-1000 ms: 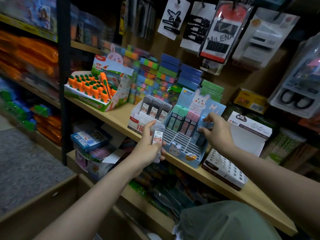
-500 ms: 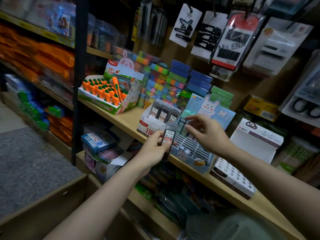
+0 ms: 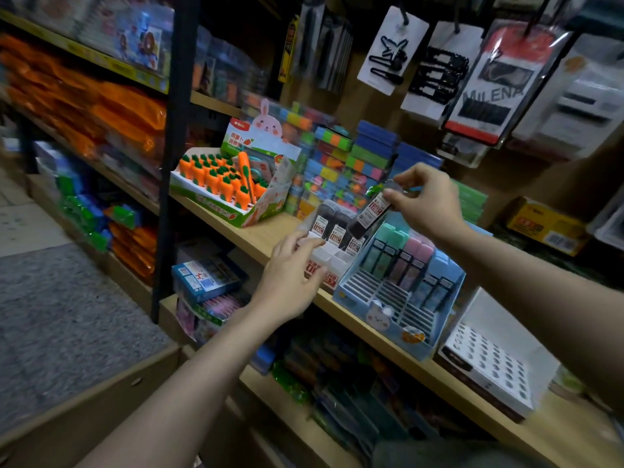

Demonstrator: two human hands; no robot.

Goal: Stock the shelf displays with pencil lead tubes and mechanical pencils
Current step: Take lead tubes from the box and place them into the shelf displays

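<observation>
Right hand [image 3: 427, 201]: thumb and fingers pinch the top end of one dark pencil lead tube [image 3: 371, 211], which hangs tilted in the air, lower end toward the left, above the white display box.
Left hand [image 3: 290, 275]: fingers loosely spread and holding nothing, fingertips at the left front corner of the white display box; contact cannot be told through the blur.
White display box [image 3: 332, 265]: stands near the front edge of the wooden shelf [image 3: 270, 236]; three dark tubes [image 3: 334, 228] with white and red labels stand in its back row, while the front compartments show white.
Blue bunny display [image 3: 381, 309]: just right of the white box and touching it, at the shelf's front edge; its back row holds about seven pastel tubes [image 3: 403, 261], two green, two pink and three blue, though blur makes the count uncertain; the slotted rows nearer the front show bare slats.
Carrot display [image 3: 233, 190]: one green and white box toward the left end of the shelf, packed with rows of small orange carrot-shaped items too many and too blurred to count, plus one long orange carrot pen leaning upright.
White tray with holes [image 3: 489, 366]: one, right of the blue display at the front edge, its round holes in a grid.
Yellow box [image 3: 543, 226]: one, at the back right of the shelf.
Hanging cards [image 3: 391, 49]: at least four packs of hair clips on hooks above the shelf.
</observation>
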